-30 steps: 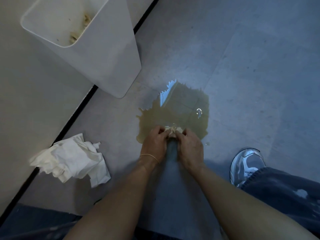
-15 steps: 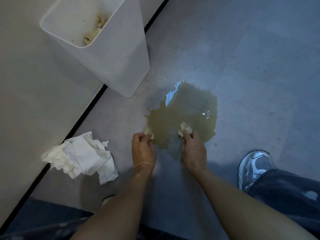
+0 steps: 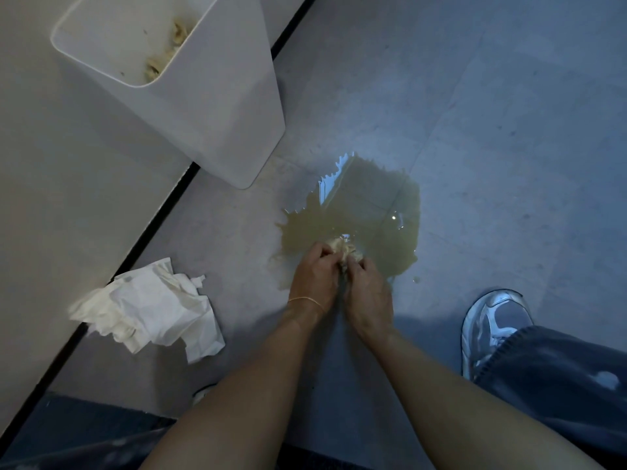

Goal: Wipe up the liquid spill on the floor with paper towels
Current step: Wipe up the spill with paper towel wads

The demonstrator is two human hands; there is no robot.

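Left hand (image 3: 315, 276) and right hand (image 3: 368, 293) together grip one soaked paper towel wad (image 3: 342, 247). It rests in the yellowish spill (image 3: 366, 212) — near edge — on the floor (image 3: 509, 130).

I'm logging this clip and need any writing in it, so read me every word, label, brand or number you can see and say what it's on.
No text can be read anywhere in this view.
The white bin shows no label or marking.
The shoe shows no legible brand.
The crumpled paper towels and the soaked wad carry no print.
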